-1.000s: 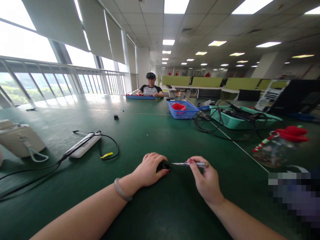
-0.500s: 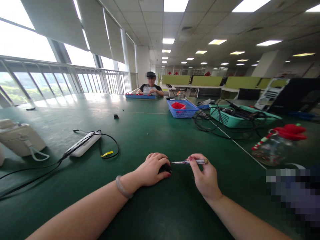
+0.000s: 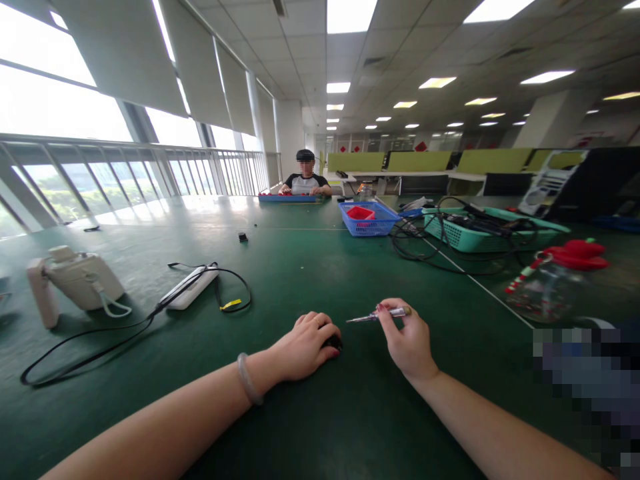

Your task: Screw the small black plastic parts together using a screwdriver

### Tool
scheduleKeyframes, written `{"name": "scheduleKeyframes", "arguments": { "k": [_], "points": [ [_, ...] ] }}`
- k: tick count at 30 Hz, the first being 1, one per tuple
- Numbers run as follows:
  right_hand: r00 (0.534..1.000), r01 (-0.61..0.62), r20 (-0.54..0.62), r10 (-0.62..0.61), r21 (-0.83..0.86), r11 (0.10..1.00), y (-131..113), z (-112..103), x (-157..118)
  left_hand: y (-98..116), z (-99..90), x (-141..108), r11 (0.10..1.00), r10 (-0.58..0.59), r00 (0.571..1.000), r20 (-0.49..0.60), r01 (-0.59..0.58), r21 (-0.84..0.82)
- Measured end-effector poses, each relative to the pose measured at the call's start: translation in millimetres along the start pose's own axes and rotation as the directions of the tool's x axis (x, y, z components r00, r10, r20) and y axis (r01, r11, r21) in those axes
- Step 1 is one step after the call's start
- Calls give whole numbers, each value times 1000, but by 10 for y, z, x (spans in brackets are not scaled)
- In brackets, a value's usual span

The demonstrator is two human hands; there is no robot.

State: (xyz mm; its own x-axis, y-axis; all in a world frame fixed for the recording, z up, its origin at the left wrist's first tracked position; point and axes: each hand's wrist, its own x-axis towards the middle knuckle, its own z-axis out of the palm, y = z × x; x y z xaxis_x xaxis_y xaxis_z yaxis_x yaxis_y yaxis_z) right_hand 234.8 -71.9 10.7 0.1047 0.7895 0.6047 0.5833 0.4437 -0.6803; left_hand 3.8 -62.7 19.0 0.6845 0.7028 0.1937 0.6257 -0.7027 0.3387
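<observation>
My left hand (image 3: 307, 343) rests low on the green table (image 3: 280, 287), its fingers closed around a small black object (image 3: 333, 342). Most of that object is hidden, so I cannot make out its kind. In my right hand (image 3: 407, 337) is a slim screwdriver (image 3: 367, 317) with a clear handle, pinched between thumb and fingers. The screwdriver's thin metal tip points left, a short gap away from the black object.
To the left are a white power bank (image 3: 193, 288) with a black cable and a beige bottle (image 3: 85, 280). Beyond stand a blue basket (image 3: 370, 223) and a green basket (image 3: 450, 233) of cables. A red-lidded jar (image 3: 545, 287) is at right. Another person (image 3: 306, 179) sits at the far end.
The screwdriver tip has drawn slightly up and away from the black object, and the handle is now tilted upward. The view has shifted a little to the left.
</observation>
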Motion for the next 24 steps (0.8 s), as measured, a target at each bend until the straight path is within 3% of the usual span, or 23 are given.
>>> {"name": "scheduleKeyframes", "arguments": {
  "k": [4,7,12,17,20,24],
  "points": [
    [1000,21,-5,-21,26,999,-3,-1,-7,-105,-202,-480,993,-20,998,67,28,-118],
    [1000,28,3,-28,28,999,-13,12,-11,-312,-337,-853,987,-81,994,79,91,-135],
    [999,48,6,-48,11,999,-36,26,-11,-850,-547,-1346,957,-271,963,-5,269,-107],
    [999,50,-2,-50,-5,999,-42,13,1,-1299,-796,-1583,906,-418,902,-104,406,-118],
    [999,40,-4,-40,-7,999,-32,13,9,-1422,-956,-1602,888,-459,847,-267,440,-131],
    [1000,29,8,-29,-2,1000,-20,22,10,-1390,-1134,-1584,779,-611,686,-396,610,-144]
  ]
}}
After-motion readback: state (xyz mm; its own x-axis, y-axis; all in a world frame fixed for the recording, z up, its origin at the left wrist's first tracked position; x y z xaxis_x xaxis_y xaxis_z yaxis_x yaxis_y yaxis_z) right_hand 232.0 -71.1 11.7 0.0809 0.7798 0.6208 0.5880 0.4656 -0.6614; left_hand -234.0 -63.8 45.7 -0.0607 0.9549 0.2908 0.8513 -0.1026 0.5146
